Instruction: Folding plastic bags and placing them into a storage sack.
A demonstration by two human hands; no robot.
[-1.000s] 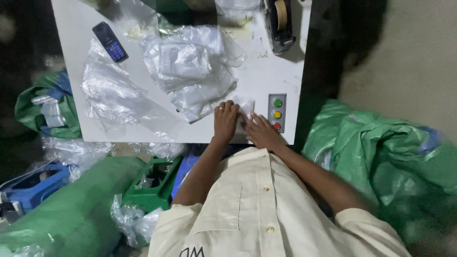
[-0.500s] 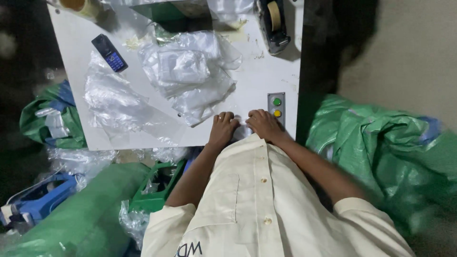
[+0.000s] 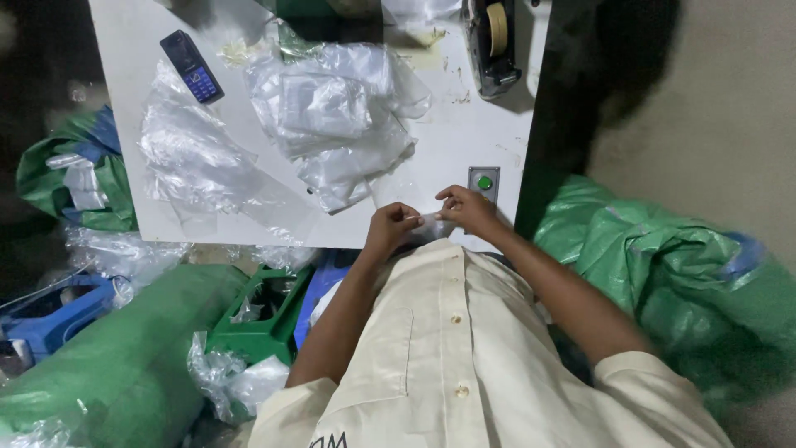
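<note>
Here, at the near edge of the white desk [image 3: 464,141], both forearms are bending inward, the left hand [image 3: 390,230] and right hand [image 3: 466,209] pinching one small clear plastic piece [image 3: 423,218] between them. One heap of clear bags [image 3: 336,124], one tape dispenser [image 3: 492,41] and one phone [image 3: 191,66] are lying farther back.

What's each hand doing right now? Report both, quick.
Left hand: fingers pinched shut on a small clear plastic piece.
Right hand: fingers pinched on the same piece's other end.
</note>
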